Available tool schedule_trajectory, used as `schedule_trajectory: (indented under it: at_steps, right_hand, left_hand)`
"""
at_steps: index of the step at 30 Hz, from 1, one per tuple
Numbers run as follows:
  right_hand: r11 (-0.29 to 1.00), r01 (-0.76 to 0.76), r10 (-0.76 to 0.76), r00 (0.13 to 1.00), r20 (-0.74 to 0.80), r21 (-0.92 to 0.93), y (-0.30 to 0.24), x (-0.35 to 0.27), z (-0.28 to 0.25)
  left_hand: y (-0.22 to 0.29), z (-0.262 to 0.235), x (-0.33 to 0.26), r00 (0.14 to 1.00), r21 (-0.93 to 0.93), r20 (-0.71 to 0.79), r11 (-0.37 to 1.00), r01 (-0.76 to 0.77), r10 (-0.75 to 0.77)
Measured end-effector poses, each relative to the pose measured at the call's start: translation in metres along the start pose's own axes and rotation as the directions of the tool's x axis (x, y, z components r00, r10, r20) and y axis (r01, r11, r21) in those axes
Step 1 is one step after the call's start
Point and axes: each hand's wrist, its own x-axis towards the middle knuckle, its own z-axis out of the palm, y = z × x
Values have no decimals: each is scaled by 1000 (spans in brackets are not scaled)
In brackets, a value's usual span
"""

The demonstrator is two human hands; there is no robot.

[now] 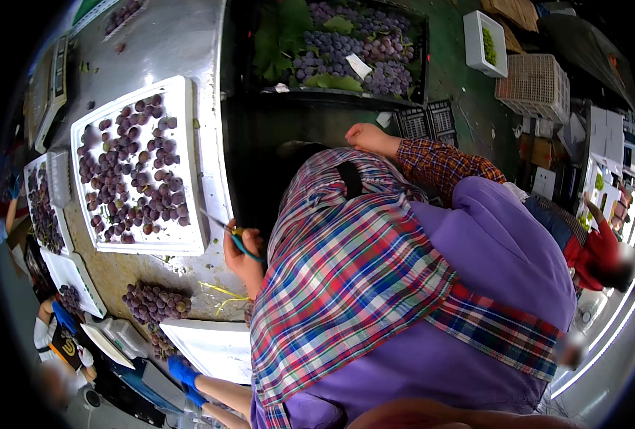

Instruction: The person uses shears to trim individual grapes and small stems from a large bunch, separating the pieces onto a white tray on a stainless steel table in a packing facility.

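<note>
My left hand [244,259] is closed round a pair of scissors [243,242] with dark green handles. Their slim blades point up and left, toward the near right corner of a white foam tray [197,171]. Many loose purple grapes [128,168] lie spread in that tray, on a metal table [181,43]. My right hand [367,138] hangs over the floor beside my plaid apron, below a black crate [421,89]. Its fingers are curled in, with nothing visible in them. The crate holds purple grape bunches [339,53] and green leaves.
Grape bunches [156,302] lie on the table near another white tray [214,343]. Close by are another person's blue-gloved hands [183,370]. More trays [67,275] stand at far left. A beige basket [535,86] and a white box of green grapes [485,43] stand at right.
</note>
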Motion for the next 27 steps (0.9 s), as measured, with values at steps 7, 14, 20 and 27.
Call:
schedule_trajectory:
  at_steps: [7,14,20,27]
  right_hand:
    - [985,103,-111,993,-51,-135,52,-1,-8]
    - [998,13,-17,998,-55,-62,46,19,-39]
    - [1000,-14,16,996,-82,24,50,74,-106]
    - [957,-87,43,986,-160,-278,15,100,-187]
  left_hand:
    - [15,28,15,987,129,155,989,-65,44]
    - [18,51,27,987,178,161,984,-29,0]
    - [33,107,51,994,247,104,968,-41,16]
    - [64,159,75,994,297,108,955,2,-35]
